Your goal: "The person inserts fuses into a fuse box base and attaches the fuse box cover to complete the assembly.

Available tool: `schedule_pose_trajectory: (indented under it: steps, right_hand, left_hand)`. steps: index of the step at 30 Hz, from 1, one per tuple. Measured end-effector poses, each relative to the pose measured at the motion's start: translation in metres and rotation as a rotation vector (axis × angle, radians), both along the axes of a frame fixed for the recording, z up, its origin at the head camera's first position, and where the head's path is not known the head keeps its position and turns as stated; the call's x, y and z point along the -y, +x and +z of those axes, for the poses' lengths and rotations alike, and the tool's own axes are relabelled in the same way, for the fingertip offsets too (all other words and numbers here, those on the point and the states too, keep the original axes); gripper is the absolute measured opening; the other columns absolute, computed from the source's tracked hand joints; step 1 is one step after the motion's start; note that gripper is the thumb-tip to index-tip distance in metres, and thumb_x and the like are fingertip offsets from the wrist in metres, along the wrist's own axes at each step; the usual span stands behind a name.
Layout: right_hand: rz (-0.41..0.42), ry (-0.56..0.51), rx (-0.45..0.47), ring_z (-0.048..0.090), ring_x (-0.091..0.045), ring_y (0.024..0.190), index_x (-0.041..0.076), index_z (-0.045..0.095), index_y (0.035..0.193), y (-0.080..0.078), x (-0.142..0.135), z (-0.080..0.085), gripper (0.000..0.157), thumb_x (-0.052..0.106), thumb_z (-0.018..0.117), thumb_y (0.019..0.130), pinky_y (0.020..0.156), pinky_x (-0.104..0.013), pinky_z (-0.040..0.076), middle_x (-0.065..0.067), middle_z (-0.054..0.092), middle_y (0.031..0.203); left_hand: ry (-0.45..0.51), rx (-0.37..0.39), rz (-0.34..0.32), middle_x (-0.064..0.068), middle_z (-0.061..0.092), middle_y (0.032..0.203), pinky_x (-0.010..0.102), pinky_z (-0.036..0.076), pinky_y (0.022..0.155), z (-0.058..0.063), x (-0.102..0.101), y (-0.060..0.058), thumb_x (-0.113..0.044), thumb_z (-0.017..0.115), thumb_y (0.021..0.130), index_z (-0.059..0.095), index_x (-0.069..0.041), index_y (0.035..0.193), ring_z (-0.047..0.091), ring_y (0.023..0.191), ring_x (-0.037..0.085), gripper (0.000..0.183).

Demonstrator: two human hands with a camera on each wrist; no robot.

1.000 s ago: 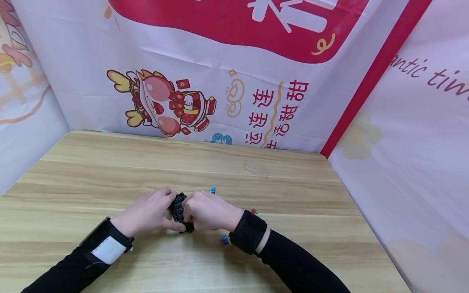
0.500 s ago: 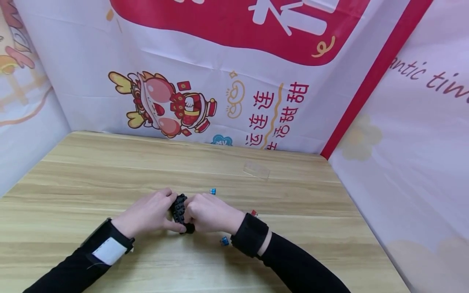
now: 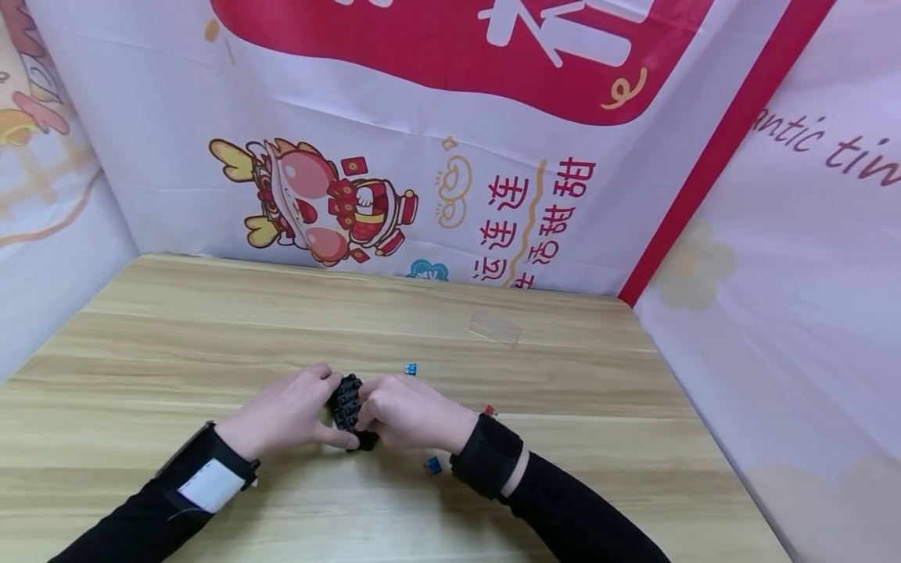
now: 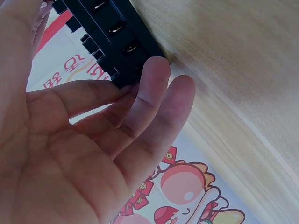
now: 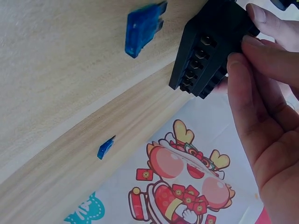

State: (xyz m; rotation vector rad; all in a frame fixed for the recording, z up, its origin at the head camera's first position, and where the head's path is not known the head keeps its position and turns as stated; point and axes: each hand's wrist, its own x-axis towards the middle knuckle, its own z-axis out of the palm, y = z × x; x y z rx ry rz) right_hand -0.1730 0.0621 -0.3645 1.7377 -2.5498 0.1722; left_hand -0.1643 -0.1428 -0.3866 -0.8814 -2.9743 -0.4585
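Note:
A black fuse block (image 3: 346,403) with a row of slots is between both hands, over the wooden table. My left hand (image 3: 288,410) grips it by its two ends, fingertips at the far end and thumb at the near one. Metal contacts show in the openings of the fuse block (image 4: 119,39) in the left wrist view. From the right, my right hand (image 3: 415,410) is curled against the slotted side of the block (image 5: 201,51), thumb and fingertip pinched together there. Whatever may lie between those fingertips is hidden.
Two blue blade fuses lie loose on the table, one fuse (image 3: 411,369) beyond my right hand and one fuse (image 3: 432,466) nearer me. A small red piece (image 3: 490,410) sits behind the right wrist. Farther back lies a clear plastic piece (image 3: 495,327). A printed cloth (image 3: 422,180) hangs behind the table.
My right hand has shifted very slightly to the right along the block, showing a little more of its slotted side. The left hand keeps its grip, and the loose fuses stay put.

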Motion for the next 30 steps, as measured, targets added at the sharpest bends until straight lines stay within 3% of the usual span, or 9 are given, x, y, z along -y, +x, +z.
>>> schedule_pose_trajectory:
  steps: [13, 20, 30]
  right_hand:
    - [-0.04, -0.045, 0.071, 0.04, -0.003, 0.068, 0.019, 0.076, 0.085, -0.0025, -0.0031, -0.0019, 0.019, 0.002, 0.067, 0.082, 0.061, -0.01, 0.03, 0.01, 0.048, 0.076]
    - [-0.051, -0.065, 0.072, 0.049, 0.002, 0.076, 0.018, 0.075, 0.088, -0.0009, -0.0029, -0.0029, 0.016, 0.004, 0.067, 0.084, 0.072, -0.009, 0.037, 0.01, 0.056, 0.083]
    - [-0.062, -0.068, 0.104, 0.052, 0.003, 0.084, 0.017, 0.074, 0.09, -0.0006, -0.0049, -0.0022, 0.011, 0.008, 0.068, 0.087, 0.078, -0.01, 0.038, 0.01, 0.058, 0.089]
  left_hand:
    - [0.012, -0.036, -0.017, 0.001, 0.053, 0.094, 0.03, 0.045, 0.066, 0.0008, 0.0014, -0.0002, -0.075, 0.067, 0.061, 0.061, -0.005, 0.11, 0.051, 0.077, 0.011, 0.085]
    - [0.012, -0.014, -0.008, 0.003, 0.054, 0.098, 0.032, 0.046, 0.069, 0.0008, 0.0022, 0.0001, -0.073, 0.069, 0.062, 0.06, -0.004, 0.115, 0.053, 0.081, 0.013, 0.088]
    - [0.009, 0.008, -0.001, 0.002, 0.054, 0.098, 0.033, 0.046, 0.07, -0.0007, 0.0016, -0.0001, -0.07, 0.072, 0.062, 0.06, -0.006, 0.114, 0.052, 0.081, 0.012, 0.083]
